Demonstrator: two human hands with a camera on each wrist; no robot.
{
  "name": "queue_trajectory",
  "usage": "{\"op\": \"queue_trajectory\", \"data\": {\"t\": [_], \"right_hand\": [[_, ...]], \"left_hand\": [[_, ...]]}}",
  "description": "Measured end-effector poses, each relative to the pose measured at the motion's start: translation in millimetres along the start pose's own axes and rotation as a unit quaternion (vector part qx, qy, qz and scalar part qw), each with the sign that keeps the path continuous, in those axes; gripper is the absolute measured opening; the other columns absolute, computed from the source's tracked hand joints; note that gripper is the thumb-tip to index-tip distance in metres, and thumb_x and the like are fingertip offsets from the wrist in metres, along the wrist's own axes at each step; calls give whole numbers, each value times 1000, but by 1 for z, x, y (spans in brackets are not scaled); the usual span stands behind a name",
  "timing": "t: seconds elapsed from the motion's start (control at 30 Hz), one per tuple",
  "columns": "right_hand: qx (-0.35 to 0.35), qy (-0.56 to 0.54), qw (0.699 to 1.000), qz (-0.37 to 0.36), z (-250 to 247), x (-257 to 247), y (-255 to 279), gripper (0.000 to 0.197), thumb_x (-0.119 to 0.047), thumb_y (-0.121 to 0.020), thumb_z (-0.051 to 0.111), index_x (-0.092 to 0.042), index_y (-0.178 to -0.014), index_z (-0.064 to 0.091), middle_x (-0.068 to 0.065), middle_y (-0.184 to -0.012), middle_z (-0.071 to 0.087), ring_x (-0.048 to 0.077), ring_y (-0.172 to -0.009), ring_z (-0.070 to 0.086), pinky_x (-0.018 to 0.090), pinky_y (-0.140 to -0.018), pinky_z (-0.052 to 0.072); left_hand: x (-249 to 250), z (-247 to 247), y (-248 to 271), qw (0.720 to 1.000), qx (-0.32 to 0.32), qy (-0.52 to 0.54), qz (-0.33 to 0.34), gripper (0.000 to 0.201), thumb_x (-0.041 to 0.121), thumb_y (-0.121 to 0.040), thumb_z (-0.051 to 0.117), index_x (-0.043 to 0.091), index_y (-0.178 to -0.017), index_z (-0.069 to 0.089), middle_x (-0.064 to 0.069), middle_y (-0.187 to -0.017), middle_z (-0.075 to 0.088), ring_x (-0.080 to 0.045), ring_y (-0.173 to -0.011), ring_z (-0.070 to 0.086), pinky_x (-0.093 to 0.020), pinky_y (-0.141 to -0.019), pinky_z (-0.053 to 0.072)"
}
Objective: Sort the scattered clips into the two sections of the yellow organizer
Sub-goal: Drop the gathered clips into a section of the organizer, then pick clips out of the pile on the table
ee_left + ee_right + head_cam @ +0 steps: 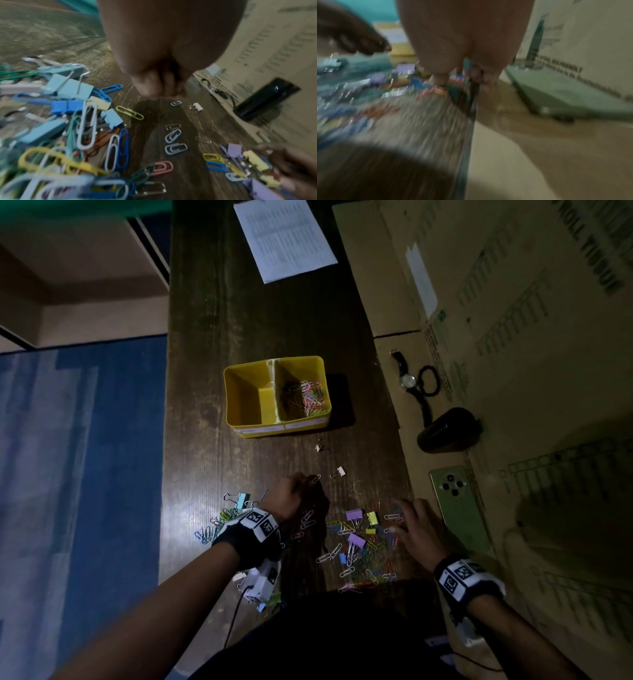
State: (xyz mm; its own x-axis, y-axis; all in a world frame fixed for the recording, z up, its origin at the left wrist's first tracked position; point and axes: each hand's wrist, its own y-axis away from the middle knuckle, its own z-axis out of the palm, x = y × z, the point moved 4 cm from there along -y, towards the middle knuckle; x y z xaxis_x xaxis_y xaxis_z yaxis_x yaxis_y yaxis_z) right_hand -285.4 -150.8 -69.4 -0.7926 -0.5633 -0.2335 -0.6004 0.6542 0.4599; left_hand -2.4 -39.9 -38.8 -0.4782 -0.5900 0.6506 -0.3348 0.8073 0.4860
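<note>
A dark wooden table carries the yellow organizer; its right section holds coloured paper clips, its left shows none. On the near side of the organizer lie scattered paper clips and binder clips. The right hand hovers there, fingers spread. The left hand, nearer the organizer, has curled fingers bunched at a paper clip; whether they pinch it I cannot tell.

Left hand curled in a fist; right hand spread, fingers extended.
</note>
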Motion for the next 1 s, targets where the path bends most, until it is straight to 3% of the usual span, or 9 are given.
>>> {"op": "queue_trajectory", "data": {"t": [0.2, 0.3, 0.4, 0.5, 0.63, 0.73, 0.87, 0.93, 1.0], "right_hand": [[52, -39, 998, -5, 2, -12, -4, 17, -2, -81, 68, -7, -95, 60, 14, -102, 55, 28, -80, 59, 31, -64, 43], [19, -8, 1000, -23, 7, -10, -11, 13, -6, -82, 51, -14, -92, 53, 8, -105, 48, 27, -88, 56, 37, -70, 49], [26, 7, 1000, -4, 2, -7, -12, 16, -5, -82, 53, -17, -87, 45, 5, -98, 45, 26, -80, 53, 38, -65, 47], [38, -54, 998, 18, -10, -10, -9, 32, 3, -79, 56, -22, -89, 38, 2, -94, 51, 22, -77, 54, 37, -64, 47], [18, -236, 970, 59, -19, -8, -10, 46, 13, -81, 51, -15, -117, 49, -2, -103, 47, 17, -90, 52, 30, -70, 47], [14, -391, 914, 109, -27, -13, -19, 26, 4, -92, 43, -12, -104, 60, 2, -98, 57, 14, -84, 55, 23, -64, 41], [-40, -566, 817, 108, -37, -22, -29, 27, -6, -95, 37, -11, -73, 52, 4, -63, 43, 5, -42, 37, 18, -42, 27], [-34, -507, 855, 105, -39, -19, -32, 27, -17, -94, 45, -19, -68, 52, 1, -61, 45, 12, -50, 39, 25, -49, 29], [-18, -356, 930, 89, -38, -17, -34, 22, -22, -92, 55, -22, -71, 49, -1, -65, 50, 16, -60, 47, 29, -58, 36]], "left_hand": [[14, 0, -13, 977, 50, -205, 17, 28, 35, -98, 40, 11, -110, 49, -15, -93, 67, -33, -82, 65, -39, -68, 53], [20, -1, -19, 979, 65, -192, -1, 44, 47, -100, 28, 11, -107, 52, -14, -93, 65, -33, -82, 63, -40, -70, 52], [18, 3, -21, 968, 45, -246, 14, 43, 50, -95, 41, 13, -117, 40, -13, -102, 65, -33, -83, 64, -41, -68, 54], [17, 12, -22, 942, -8, -333, 36, 43, 37, -95, 48, 8, -126, 36, -15, -119, 58, -34, -93, 64, -41, -70, 51], [26, 16, -22, 918, -31, -391, 49, 35, 23, -100, 37, 1, -127, 38, -18, -123, 55, -34, -101, 62, -37, -72, 48], [24, 17, -21, 939, -39, -339, 47, 32, 24, -101, 33, 3, -124, 41, -19, -120, 57, -34, -100, 61, -40, -77, 49], [21, 9, -15, 986, -44, -159, 35, 30, 31, -99, 38, 11, -115, 55, -15, -111, 64, -32, -96, 63, -34, -78, 47], [14, 8, -14, 997, -78, -21, 8, 25, 29, -98, 37, 23, -96, 61, -16, -107, 65, -28, -90, 62, -33, -79, 46], [11, 9, -11, 990, -88, 111, -15, 27, 25, -97, 40, 28, -78, 59, -24, -100, 64, -20, -74, 57, -31, -71, 43]]}}
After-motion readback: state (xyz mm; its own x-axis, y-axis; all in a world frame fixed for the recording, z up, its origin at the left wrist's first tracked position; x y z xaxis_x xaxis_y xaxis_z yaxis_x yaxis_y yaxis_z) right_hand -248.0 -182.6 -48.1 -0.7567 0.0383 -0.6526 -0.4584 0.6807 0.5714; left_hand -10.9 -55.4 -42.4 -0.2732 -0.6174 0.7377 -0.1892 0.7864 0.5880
